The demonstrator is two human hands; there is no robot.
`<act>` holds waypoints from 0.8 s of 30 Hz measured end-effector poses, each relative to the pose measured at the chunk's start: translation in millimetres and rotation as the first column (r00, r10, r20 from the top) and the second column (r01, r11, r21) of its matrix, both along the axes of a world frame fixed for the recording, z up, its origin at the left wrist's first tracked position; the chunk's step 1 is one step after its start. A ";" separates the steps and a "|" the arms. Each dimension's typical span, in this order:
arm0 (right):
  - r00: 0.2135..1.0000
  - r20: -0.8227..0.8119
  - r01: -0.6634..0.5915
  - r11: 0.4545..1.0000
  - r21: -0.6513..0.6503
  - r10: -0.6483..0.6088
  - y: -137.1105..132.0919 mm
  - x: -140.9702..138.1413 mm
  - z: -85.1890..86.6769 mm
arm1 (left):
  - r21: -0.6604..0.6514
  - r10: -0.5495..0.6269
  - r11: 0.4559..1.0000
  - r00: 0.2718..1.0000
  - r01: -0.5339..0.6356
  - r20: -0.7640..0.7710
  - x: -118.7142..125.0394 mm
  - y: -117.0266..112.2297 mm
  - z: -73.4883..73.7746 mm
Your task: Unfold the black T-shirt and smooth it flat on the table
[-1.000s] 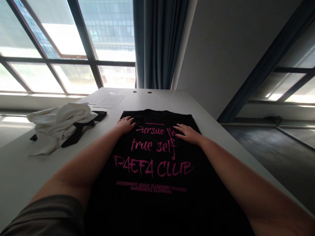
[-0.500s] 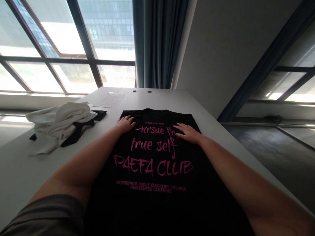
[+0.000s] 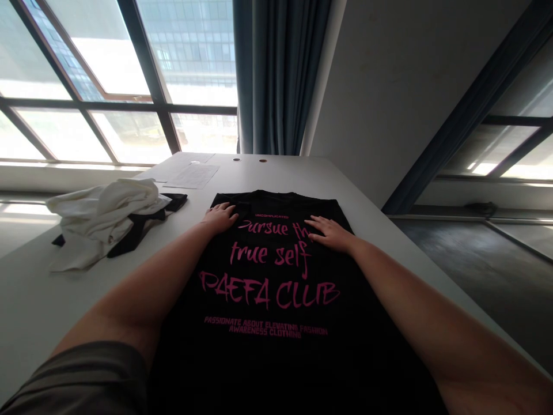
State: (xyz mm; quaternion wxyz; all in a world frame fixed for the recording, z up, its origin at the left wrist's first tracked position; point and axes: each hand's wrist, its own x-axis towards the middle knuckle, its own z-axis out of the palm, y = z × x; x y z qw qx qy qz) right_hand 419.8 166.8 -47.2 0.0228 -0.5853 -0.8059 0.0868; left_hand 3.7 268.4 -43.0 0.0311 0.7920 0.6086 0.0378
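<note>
A black T-shirt [image 3: 276,363] with pink lettering lies spread on the white table, its collar at the far end. On its upper left part rests my left hand [image 3: 220,218], palm down with the fingers stretched out. My right hand [image 3: 330,234] lies flat on the upper right part, fingers spread and covering the end of one printed line. Neither hand grips the cloth. The shirt's sleeves are not seen spread out; its lower end runs out of view toward me.
To the left, a crumpled heap of white cloth [image 3: 103,210] lies over some black cloth [image 3: 129,239] on the white table [image 3: 294,173]. Paper sheets [image 3: 192,176] lie at the back left. Two round holes pierce the far tabletop. A blue curtain [image 3: 276,75] hangs behind, beside windows.
</note>
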 end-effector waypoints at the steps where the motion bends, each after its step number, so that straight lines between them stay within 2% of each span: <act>1: 1.000 0.002 -0.002 1.000 0.001 0.002 0.0 -0.1 0.1 | 0.003 0.000 1.000 1.000 0.000 -0.003 0.1 0.1 -0.1; 24: 1.000 0.000 -0.008 1.000 0.019 0.008 2.3 1.6 -3.0 | 0.011 -0.017 1.000 1.000 0.017 -0.006 0.1 0.5 -0.7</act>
